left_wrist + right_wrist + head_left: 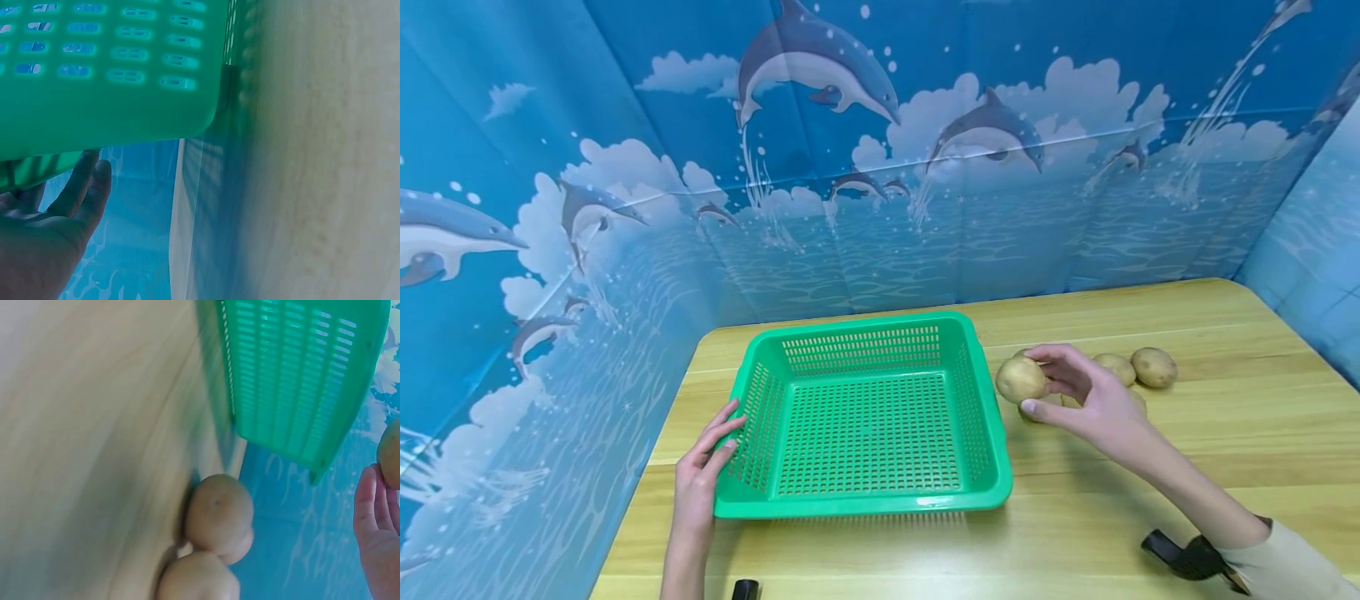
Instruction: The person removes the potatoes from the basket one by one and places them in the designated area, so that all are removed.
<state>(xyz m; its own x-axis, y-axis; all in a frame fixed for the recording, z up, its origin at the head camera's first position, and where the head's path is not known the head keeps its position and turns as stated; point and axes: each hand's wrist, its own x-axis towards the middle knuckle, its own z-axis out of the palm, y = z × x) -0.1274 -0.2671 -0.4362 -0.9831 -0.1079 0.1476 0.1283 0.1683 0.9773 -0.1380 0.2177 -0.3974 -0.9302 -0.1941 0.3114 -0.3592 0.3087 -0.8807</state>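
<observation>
A potato (1020, 381) is pinched between the thumb and fingers of my right hand (1105, 412), raised just off the right side of a green plastic basket (865, 505). In the right wrist view the held potato (391, 456) shows only in part at the right edge. My left hand (696, 479) holds the basket's left rim, with its fingertips and thumb over the edge. Seen from the left wrist, two fingers (94, 190) lie under the rim. More potatoes (1153, 367) lie on the table behind my right hand, which partly hides them.
The slatted basket sits on a wooden table (1247, 417) and has nothing inside. Blue dolphin-print curtains (820, 250) hang along the back and both sides. A black strap (1191, 557) is on the right wrist, and a small black object (746, 589) shows at the front edge.
</observation>
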